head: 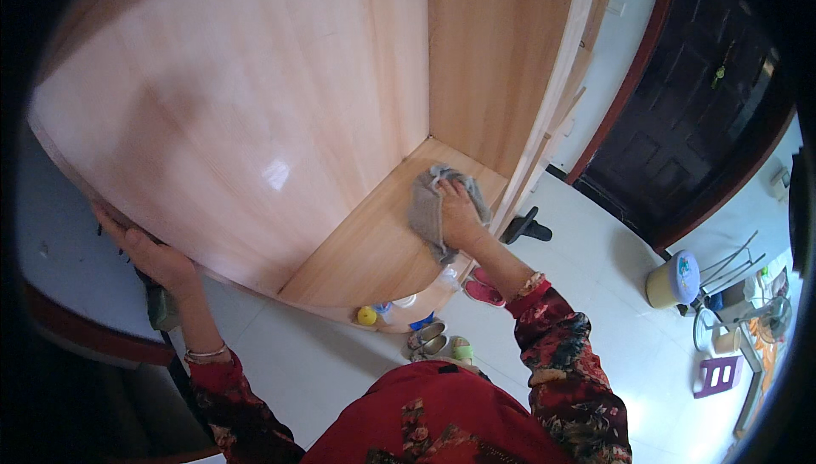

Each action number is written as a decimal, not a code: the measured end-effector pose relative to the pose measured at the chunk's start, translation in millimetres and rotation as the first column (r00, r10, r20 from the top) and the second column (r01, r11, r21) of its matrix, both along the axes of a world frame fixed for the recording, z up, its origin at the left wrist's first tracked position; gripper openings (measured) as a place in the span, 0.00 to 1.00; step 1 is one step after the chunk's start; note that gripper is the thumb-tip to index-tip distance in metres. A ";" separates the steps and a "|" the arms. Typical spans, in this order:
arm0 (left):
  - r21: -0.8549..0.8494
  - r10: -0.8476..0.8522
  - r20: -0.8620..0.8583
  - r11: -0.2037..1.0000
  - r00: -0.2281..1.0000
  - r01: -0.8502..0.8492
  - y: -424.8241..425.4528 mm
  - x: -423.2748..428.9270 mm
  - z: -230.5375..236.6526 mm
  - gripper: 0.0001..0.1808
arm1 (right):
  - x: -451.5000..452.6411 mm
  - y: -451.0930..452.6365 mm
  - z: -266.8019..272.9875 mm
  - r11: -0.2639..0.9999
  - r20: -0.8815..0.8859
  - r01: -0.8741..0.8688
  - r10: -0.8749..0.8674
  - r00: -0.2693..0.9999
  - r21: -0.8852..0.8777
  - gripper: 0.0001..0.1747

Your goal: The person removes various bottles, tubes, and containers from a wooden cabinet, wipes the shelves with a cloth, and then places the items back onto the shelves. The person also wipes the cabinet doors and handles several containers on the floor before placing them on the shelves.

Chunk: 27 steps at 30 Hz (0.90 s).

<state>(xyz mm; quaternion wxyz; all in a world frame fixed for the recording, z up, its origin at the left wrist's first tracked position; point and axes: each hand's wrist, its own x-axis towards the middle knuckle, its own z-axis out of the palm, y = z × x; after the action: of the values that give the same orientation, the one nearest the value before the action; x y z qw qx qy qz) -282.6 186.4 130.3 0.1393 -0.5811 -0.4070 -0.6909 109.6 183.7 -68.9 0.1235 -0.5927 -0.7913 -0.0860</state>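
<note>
My right hand (460, 218) presses a crumpled grey cloth (426, 203) onto the triangular wooden shelf (363, 260), close to its right side. Two light wood panels, a broad left one (268, 94) and a narrower right one (497, 50), meet at the shelf's back corner. At the far left, my left hand (156, 260) holds the outer edge of the broad panel, its fingers lying along the edge and partly hidden. Below the shelf, a lower board (389, 322) carries a yellow round object (366, 316) and other small items.
Silver shoes (428, 340), a green slipper (462, 349), pink shoes (482, 289) and a black slipper (528, 228) are on the tiled floor. To the right are a dark door (682, 101), a lidded bucket (672, 279), a purple stool (718, 377) and a fan (774, 319).
</note>
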 end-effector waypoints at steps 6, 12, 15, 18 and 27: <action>0.029 0.010 -0.019 1.000 1.000 -0.010 2.3 -1.5 -2.6 0.48 | 68.1 -0.7 11.1 0.981 0.085 -0.085 0.101 0.991 -0.175 0.31; 0.050 0.054 -0.021 0.997 0.998 -0.053 3.2 -0.1 0.4 0.48 | -1.2 -18.4 -12.5 0.983 0.571 -0.078 0.159 0.806 -0.164 0.39; 0.056 0.011 -0.011 0.998 1.000 -0.011 3.7 3.7 2.3 0.48 | 13.6 13.8 -31.2 0.976 0.188 -0.204 0.214 0.959 -0.071 0.36; 0.028 -0.011 0.019 1.000 1.000 0.010 1.7 -0.4 1.9 0.49 | 0.9 39.8 -15.5 0.994 0.478 -0.025 0.074 0.875 -0.108 0.35; -0.021 0.019 0.012 1.000 1.000 -0.018 0.9 3.2 3.3 0.52 | -14.8 82.3 -9.5 0.953 0.336 0.264 -0.204 0.919 -0.146 0.30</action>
<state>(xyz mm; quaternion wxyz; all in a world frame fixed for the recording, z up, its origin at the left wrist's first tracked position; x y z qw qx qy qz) -279.4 187.2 133.6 0.1370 -0.5744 -0.4205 -0.6888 94.8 266.0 -78.3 -0.0732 -0.6708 -0.7284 -0.1192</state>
